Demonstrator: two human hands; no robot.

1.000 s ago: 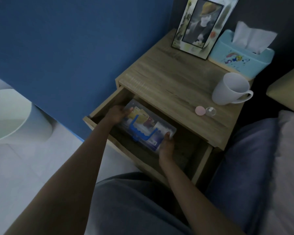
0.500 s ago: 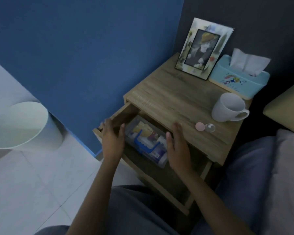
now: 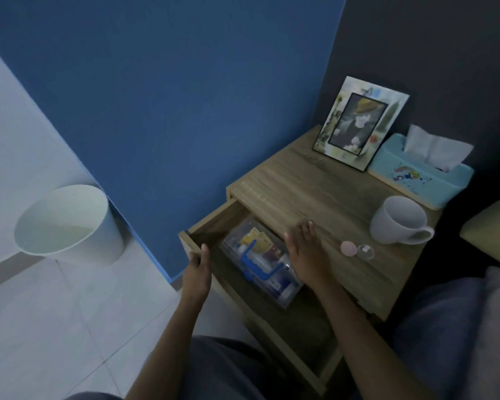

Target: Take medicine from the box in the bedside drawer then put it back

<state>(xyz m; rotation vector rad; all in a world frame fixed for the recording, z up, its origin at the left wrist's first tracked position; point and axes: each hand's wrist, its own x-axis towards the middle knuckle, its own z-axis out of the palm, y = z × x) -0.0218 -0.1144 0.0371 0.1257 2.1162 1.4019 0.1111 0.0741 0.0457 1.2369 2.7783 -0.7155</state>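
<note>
Currently my left hand point(image 3: 197, 272) grips the drawer point(image 3: 198, 241) front, right hand point(image 3: 305, 249) spread; the clear medicine box point(image 3: 260, 262) looks light, rigid, slippery, best lifted by its blue handle point(image 3: 257, 262)

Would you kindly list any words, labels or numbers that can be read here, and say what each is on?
None can be read.
Medicine box in the drawer: the packets inside show coloured labels, too blurred to read.
Tissue box: a colourful printed design, any lettering too small to read.

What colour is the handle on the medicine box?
Blue. The handle on the clear medicine box shows best in the head view.
</note>
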